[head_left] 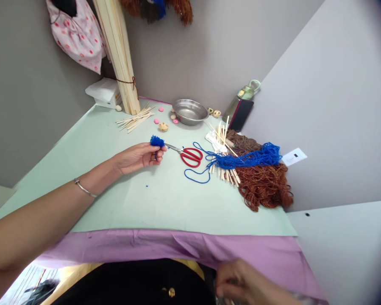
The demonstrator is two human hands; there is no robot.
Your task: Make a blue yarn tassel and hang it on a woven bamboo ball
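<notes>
My left hand is closed on a small blue yarn tuft, pinched between thumb and fingers above the table. Just to its right lie scissors with red handles, their blades pointing toward the tuft. A skein of blue yarn rests across brown yarn, with loose loops trailing left. My right hand is low at the table's front edge, near my lap. Its fingers are curled and slightly blurred; what they hold, if anything, is hidden.
Thin wooden sticks lie at the back left beside a tied bundle of wood strips. A metal bowl, speckled eggs and pink pieces stand at the back. A green bottle and a dark phone are at the right wall.
</notes>
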